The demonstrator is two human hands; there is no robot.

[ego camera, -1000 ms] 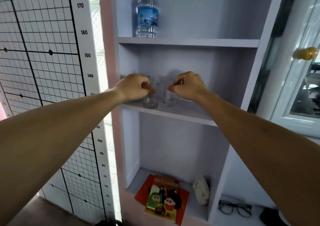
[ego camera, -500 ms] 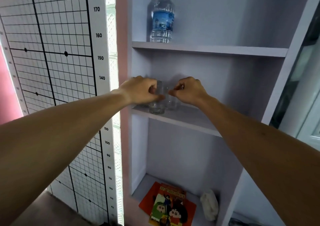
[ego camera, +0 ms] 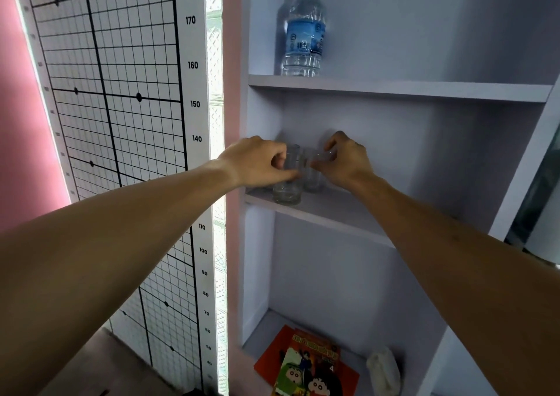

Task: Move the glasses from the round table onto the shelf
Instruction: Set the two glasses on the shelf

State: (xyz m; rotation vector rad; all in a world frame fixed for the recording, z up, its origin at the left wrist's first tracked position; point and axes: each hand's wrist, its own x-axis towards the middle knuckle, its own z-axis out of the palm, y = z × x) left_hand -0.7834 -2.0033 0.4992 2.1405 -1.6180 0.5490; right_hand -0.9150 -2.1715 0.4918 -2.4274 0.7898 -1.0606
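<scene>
Two clear drinking glasses stand side by side at the left end of the middle shelf [ego camera: 342, 213]. The left glass [ego camera: 288, 191] is nearer the shelf's front edge, and my left hand [ego camera: 257, 165] grips its upper part. The right glass [ego camera: 312, 180] stands a little further back, touching or nearly touching the first; my right hand [ego camera: 345, 162] pinches its rim from the right. Both glass bottoms rest on the board. The round table is out of view.
A water bottle [ego camera: 304, 34] stands on the upper shelf [ego camera: 424, 88]. On the bottom shelf lie a comic book [ego camera: 309, 365] and a crumpled white cloth [ego camera: 383, 368]. A height chart [ego camera: 121, 122] covers the wall to the left of the pink cabinet side.
The view has swung right and closer, so the cabinet sits further right in frame. Both hands stay on the glasses at the same spot on the shelf.
</scene>
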